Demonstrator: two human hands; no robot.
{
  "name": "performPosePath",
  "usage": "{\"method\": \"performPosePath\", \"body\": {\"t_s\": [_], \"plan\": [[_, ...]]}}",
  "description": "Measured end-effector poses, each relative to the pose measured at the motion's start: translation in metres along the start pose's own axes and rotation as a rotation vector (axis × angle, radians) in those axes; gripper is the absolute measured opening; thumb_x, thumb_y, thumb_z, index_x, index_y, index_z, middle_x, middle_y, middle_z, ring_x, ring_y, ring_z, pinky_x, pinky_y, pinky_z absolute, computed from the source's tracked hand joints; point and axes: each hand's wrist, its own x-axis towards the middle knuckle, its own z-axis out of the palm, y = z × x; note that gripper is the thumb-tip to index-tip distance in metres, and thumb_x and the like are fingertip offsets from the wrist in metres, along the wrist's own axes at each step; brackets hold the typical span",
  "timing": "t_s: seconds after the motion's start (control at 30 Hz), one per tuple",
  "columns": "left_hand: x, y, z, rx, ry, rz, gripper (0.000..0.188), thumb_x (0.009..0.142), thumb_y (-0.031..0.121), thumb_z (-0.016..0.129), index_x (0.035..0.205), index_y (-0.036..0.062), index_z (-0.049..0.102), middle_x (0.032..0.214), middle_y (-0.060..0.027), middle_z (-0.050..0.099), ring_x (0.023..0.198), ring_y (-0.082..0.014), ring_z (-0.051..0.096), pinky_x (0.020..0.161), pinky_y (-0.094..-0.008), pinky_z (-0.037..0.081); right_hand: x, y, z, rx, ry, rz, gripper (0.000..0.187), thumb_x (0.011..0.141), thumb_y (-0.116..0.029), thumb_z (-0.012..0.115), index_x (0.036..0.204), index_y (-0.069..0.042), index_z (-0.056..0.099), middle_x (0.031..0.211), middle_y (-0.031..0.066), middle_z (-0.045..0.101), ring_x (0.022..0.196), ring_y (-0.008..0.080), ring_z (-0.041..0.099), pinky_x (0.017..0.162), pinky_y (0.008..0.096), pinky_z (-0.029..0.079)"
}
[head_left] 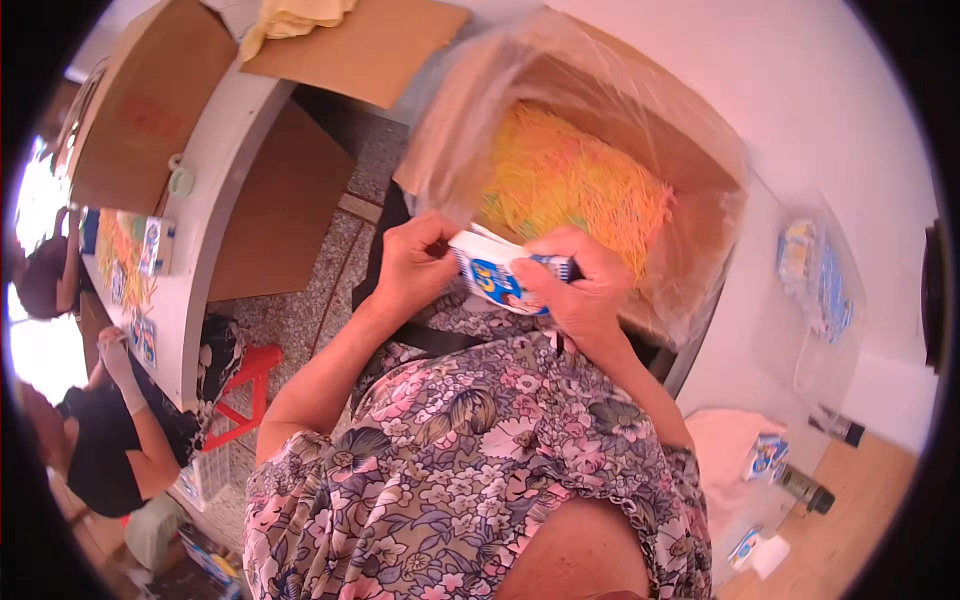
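In front of my chest I hold a small blue and white printed packet (495, 283). My left hand (415, 265) pinches its upper left corner between thumb and fingers. My right hand (583, 290) grips its right side, thumb across the front. The packet's top edge shows white; whether it is unsealed I cannot tell. Just beyond my hands stands a large cardboard box (705, 235) lined with clear plastic. Inside lies a heap of thin yellow, orange and pink sticks (570, 175).
At right, a clear bag (825, 285) of blue and white packets lies on a white surface, near a pink cloth (720, 445) and a dark bottle (805, 490). At left, a co-worker (125, 440) sits by a white table (215, 190) with more sticks. A red stool (245, 395) stands below.
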Motion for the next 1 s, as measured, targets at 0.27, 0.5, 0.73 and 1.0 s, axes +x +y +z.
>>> {"method": "performPosePath", "body": {"t_s": [0.27, 0.5, 0.73, 1.0], "plan": [[0.016, 0.019, -0.026, -0.035, -0.003, 0.033, 0.009, 0.071, -0.007, 0.062, 0.077, -0.0007, 0.061, 0.078, -0.0038, 0.061, 0.070, -0.0101, 0.056, 0.064, -0.0221, 0.045, 0.025, -0.036, -0.011, -0.581, -0.586, -0.507, 0.025, 0.065, -0.010, 0.080, 0.080, -0.005, 0.061, 0.074, 0.0085, 0.062, 0.059, 0.0198, 0.060, 0.050, 0.0283, 0.046], [0.032, 0.006, -0.065, -0.071, 0.412, -0.010, 0.007, 0.072, -0.004, 0.066, 0.075, 0.0006, 0.062, 0.071, -0.0071, 0.059, 0.061, -0.0125, 0.057, 0.058, -0.0209, 0.045, 0.028, 0.003, 0.008, 0.158, -0.402, 0.030, 0.014, 0.069, -0.007, 0.076, 0.079, -0.006, 0.065, 0.072, 0.0040, 0.061, 0.063, 0.0112, 0.057, 0.055, 0.0236, 0.044], [-0.008, -0.080, -0.156, 1.381, -0.084, -0.383, 0.010, 0.079, 0.005, 0.061, 0.088, 0.0060, 0.064, 0.076, -0.0116, 0.063, 0.065, -0.0301, 0.059, 0.062, -0.0344, 0.048, 0.030, 0.016, -0.036, 0.075, -0.052, 0.261, 0.014, 0.072, -0.003, 0.073, 0.081, 0.000, 0.063, 0.074, 0.0035, 0.062, 0.065, 0.0068, 0.055, 0.057, 0.0202, 0.042], [0.054, 0.073, -0.007, 0.310, -0.229, 0.436, 0.028, 0.072, 0.005, 0.068, 0.099, 0.0035, 0.060, 0.094, -0.0160, 0.061, 0.090, -0.0279, 0.060, 0.073, -0.0350, 0.047, 0.046, -0.002, -0.045, -0.471, -0.262, -0.344, 0.019, 0.065, -0.006, 0.077, 0.076, -0.002, 0.063, 0.070, 0.0068, 0.061, 0.063, 0.0126, 0.059, 0.054, 0.0244, 0.044]]}}
